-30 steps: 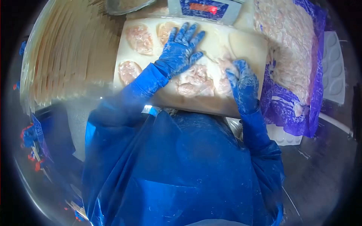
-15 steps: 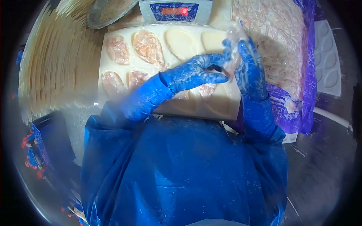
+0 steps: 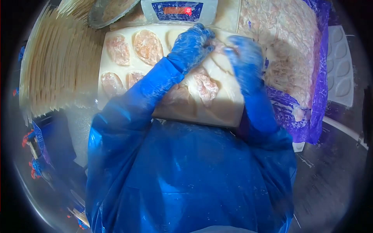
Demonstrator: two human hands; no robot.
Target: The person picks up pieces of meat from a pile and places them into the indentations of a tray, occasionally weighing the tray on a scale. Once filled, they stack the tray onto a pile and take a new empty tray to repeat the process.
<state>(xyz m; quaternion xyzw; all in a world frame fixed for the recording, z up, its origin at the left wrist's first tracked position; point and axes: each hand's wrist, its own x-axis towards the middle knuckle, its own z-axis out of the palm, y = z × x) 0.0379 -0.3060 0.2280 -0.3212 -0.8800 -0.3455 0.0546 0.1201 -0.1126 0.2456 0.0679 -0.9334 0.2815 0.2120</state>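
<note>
Hands meet over the far row of the tray [image 3: 217,116]: the left hand [image 3: 192,42] bends its fingers onto a pale meat piece [image 3: 218,46], grip or mere press unclear. The right hand [image 3: 244,58] is too blurred to tell. The meat bag [image 3: 307,77] lies just beside, likely for easy reach.

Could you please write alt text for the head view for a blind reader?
Over a white tray, the gloved left hand and blurred right hand work close together at its far pockets. Raw chicken pieces fill several pockets; a scale and a bag of chicken sit beyond.
</note>
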